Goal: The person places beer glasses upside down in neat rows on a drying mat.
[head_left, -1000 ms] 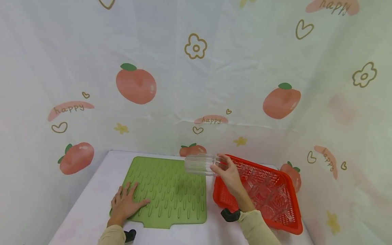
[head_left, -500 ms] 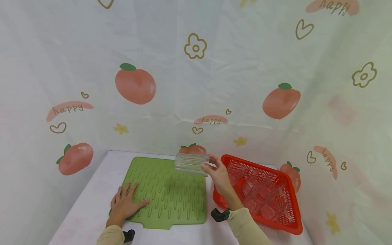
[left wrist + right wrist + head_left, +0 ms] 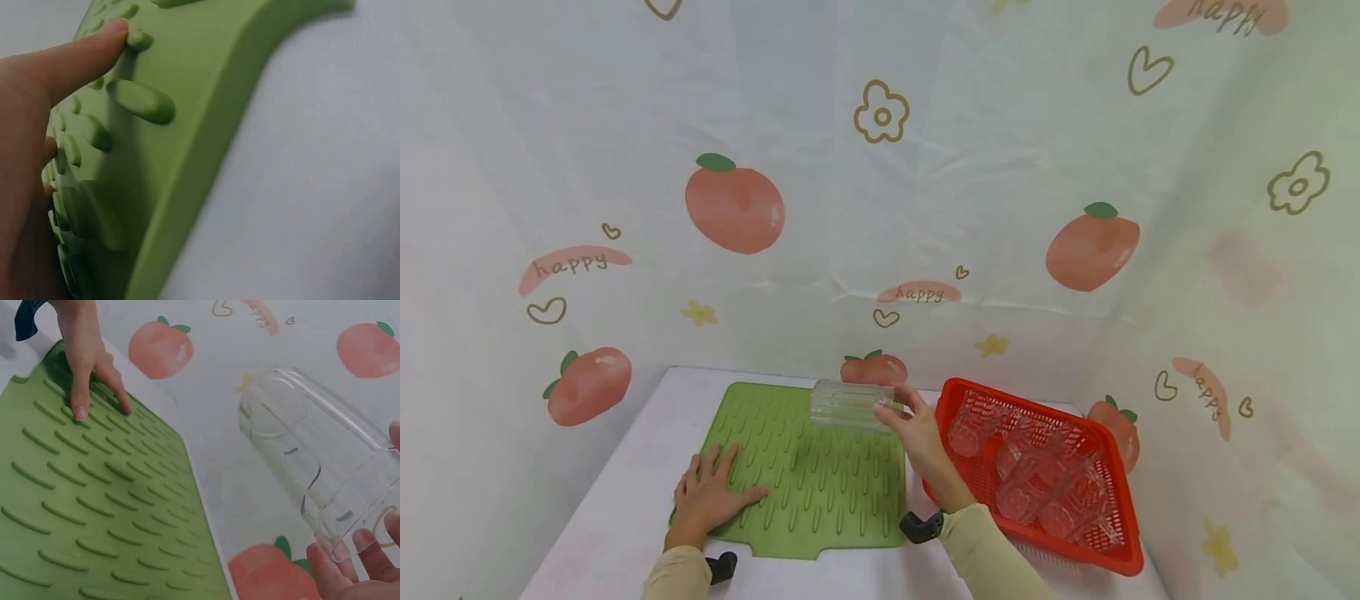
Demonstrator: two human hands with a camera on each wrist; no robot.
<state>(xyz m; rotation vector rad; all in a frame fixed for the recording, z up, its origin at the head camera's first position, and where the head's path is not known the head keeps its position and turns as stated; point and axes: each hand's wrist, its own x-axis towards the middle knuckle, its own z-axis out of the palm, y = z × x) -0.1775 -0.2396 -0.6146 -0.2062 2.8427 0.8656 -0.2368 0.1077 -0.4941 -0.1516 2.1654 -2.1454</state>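
A clear drinking glass lies sideways in the air over the back right of a green ribbed drying mat. My right hand grips it by its right end, thumb on the near side. In the right wrist view the fingers curl about the near end of the glass, and its far end points away from the hand. My left hand rests with spread fingers on the mat's front left corner. Up close in the left wrist view, the thumb lies among the mat's raised ribs.
At the right stands a red plastic basket with mesh walls, holding several clear glasses that lie tilted against one another. A white table bears mat and basket. A fruit-printed curtain closes off the back and sides.
My right hand has carried the glass leftward, from beside the basket's back left corner to over the mat. The left hand has stayed in place on the mat.
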